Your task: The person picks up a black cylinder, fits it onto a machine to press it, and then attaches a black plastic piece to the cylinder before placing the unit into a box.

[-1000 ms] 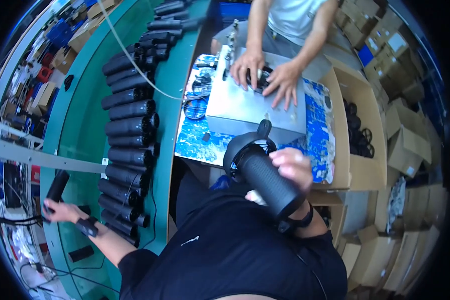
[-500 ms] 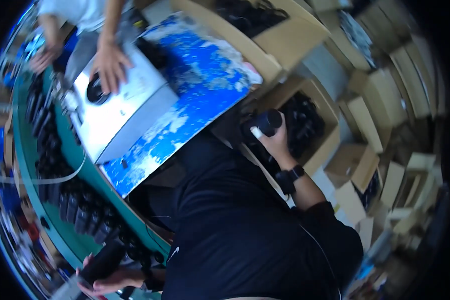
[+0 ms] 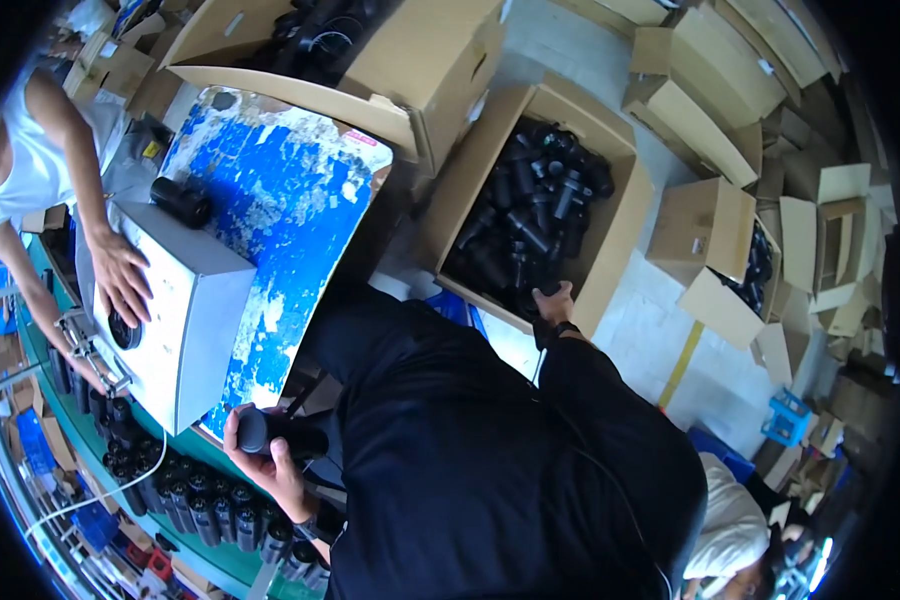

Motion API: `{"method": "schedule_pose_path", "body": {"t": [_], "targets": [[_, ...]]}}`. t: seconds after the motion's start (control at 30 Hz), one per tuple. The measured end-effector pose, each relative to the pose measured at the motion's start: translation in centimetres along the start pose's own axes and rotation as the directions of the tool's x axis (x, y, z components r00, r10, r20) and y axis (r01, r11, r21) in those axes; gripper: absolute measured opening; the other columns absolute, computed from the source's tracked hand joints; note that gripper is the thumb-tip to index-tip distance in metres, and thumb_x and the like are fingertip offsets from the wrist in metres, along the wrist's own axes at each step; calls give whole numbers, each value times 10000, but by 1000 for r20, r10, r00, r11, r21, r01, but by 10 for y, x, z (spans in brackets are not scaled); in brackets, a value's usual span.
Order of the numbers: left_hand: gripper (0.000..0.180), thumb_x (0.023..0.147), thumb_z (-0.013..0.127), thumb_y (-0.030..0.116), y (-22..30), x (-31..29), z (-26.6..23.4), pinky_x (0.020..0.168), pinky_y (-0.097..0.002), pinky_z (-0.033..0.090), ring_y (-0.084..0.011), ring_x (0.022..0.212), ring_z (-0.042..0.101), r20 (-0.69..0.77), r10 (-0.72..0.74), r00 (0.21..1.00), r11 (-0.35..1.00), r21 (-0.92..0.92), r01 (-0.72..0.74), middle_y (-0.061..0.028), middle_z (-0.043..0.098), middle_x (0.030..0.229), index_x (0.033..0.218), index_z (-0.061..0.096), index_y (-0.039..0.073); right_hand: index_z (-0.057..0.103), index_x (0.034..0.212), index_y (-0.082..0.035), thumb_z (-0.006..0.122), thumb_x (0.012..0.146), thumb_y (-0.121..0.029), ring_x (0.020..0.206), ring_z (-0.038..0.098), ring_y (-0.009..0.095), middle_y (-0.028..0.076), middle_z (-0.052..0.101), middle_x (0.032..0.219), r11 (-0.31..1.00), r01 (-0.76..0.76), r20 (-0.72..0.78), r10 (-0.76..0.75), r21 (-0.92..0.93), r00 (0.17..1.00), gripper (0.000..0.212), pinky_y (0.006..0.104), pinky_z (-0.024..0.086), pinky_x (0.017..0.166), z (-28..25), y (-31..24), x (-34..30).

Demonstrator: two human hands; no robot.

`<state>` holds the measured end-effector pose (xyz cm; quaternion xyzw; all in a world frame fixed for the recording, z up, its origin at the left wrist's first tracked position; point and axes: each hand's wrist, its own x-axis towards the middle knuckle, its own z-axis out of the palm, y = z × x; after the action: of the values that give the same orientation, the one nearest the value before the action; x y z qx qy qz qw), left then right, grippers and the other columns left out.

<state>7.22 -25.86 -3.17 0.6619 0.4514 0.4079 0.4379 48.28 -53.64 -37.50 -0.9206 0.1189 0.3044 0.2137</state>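
My left hand (image 3: 270, 465) is closed around a black cylindrical part (image 3: 292, 437) with a flat round end, held above the near edge of the blue worktable. Over to the right, my right hand (image 3: 558, 303) reaches to the near corner of an open cardboard box (image 3: 615, 235). Its fingers are curled against something dark that blends with the black parts there. Inside the box lies a jumbled heap of black cylindrical parts (image 3: 535, 205). Rows of similar black parts (image 3: 205, 510) stand along a green conveyor (image 3: 185, 550) left of my left hand.
A co-worker's hand (image 3: 123, 280) presses on a white metal machine (image 3: 210, 315) standing on the worn blue table (image 3: 270, 190). Another black part (image 3: 180, 200) lies behind the machine. A large carton (image 3: 420, 75) stands at the back, with stacked cartons (image 3: 710, 90) at the right.
My left hand has brought its black part up from the lower left to the table edge. My right hand, earlier holding a black cylindrical part over the box, is now lower at the box's near corner.
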Motion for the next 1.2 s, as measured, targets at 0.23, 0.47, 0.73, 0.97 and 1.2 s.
{"method": "schedule_pose_path", "body": {"t": [0.23,0.47,0.73,0.97,1.2], "targets": [[732,956,793,265,-4,4,5,1026,-392,532,-277,1143,666,11,-64,998,997,38,64,-146,545,1440,1549,424,44,499,1461,-9,847,867,-401,1299,627,416,266,646,1396,963,80,114,-52,-257,992,792,447,487,1136,-9,-17,47],[717,956,804,265,-11,-1,7,1096,-390,477,-259,1266,581,35,-35,999,984,176,29,-130,524,1462,1544,449,57,507,1473,-26,837,868,-368,1338,602,398,254,634,1425,962,213,-10,-217,-171,976,770,441,468,1155,-65,-125,92],[732,965,805,279,-25,-1,3,1148,-385,430,-245,1327,542,54,-94,994,978,194,82,-116,518,1474,1563,441,68,735,1239,-54,725,932,-410,1236,649,395,217,683,1353,736,408,258,-316,-541,913,470,452,511,1069,-12,-90,158],[758,966,796,290,-18,8,-2,1107,-418,487,-290,1246,638,20,-185,982,981,-55,186,-134,550,1415,1580,414,61,759,1117,-44,803,914,-262,1025,732,299,158,769,1097,732,658,421,-660,175,622,300,390,576,922,50,-144,-20],[785,976,716,179,-5,40,-15,1081,-391,483,-245,1198,651,89,-91,992,975,-195,107,-125,600,1360,1648,331,52,656,1322,-48,871,873,-235,927,698,158,73,752,1145,387,819,854,-470,424,-221,532,333,572,830,-18,-330,-281]]}}
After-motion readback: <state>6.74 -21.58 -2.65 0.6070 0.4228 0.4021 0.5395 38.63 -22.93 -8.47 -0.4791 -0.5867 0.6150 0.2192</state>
